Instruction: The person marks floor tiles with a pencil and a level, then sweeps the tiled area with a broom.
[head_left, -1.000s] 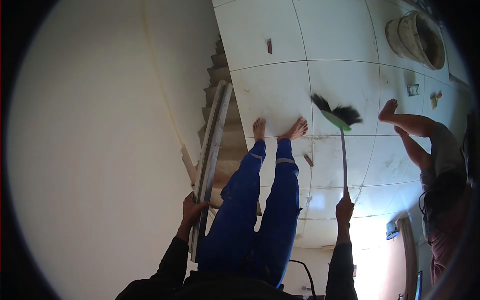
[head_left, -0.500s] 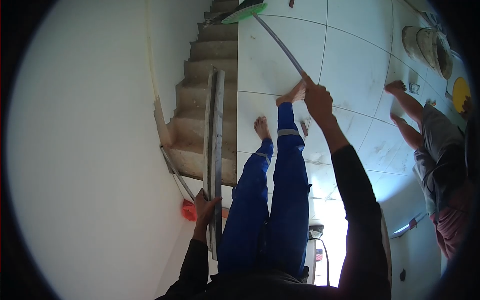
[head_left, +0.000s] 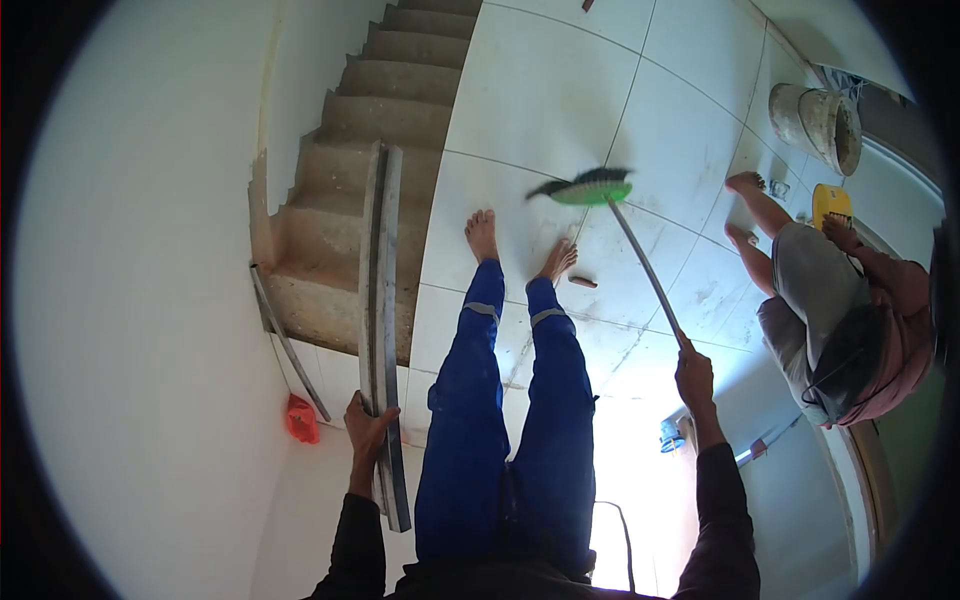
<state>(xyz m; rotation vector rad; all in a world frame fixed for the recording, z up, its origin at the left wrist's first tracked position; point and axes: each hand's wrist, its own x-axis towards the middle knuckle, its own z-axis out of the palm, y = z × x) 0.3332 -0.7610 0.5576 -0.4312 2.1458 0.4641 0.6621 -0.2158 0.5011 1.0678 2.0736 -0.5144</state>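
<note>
My left hand [head_left: 369,430] is closed around a long metal straightedge bar [head_left: 378,290], which stands lengthwise beside my left leg with the stairs behind it. The fingers of my right hand [head_left: 694,378] wrap round the grey handle of a broom [head_left: 648,268]. At the handle's far end, the broom's green head with black bristles [head_left: 592,190] is over the white tiles beyond my right foot. A small reddish-brown piece [head_left: 583,282] lies on the floor near that foot.
Bare concrete stairs [head_left: 400,110] rise on the left by a white wall [head_left: 150,300]. A red bag [head_left: 301,418] and a thin bar [head_left: 290,343] are at the wall's foot. On the right, a person [head_left: 850,310] sits or crouches holding a yellow tool [head_left: 832,203], near stained buckets [head_left: 818,125].
The broom has been pulled back toward me, its head coming down from the top of the view. My right hand has moved lower and rightward. My feet have shifted; the left hand keeps the bar.
</note>
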